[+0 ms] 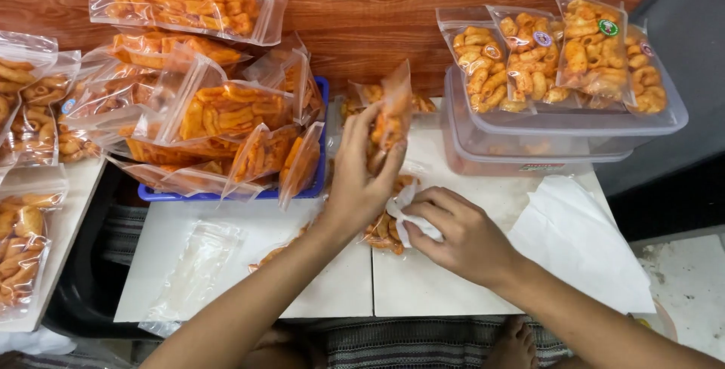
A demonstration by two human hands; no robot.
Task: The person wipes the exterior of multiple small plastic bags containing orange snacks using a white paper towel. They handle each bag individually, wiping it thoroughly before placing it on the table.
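Observation:
My left hand is raised above the white board and grips a clear plastic bag of orange snacks, held upright. My right hand rests lower on the board with its fingers closed around a crumpled white tissue. The tissue presses against another bag of snacks that lies flat under both hands. An empty clear bag lies on the board to the left.
A blue tray piled with filled snack bags stands at the left. Clear lidded tubs with more snack bags on top stand at the right. White paper lies by my right forearm. More bags line the far left.

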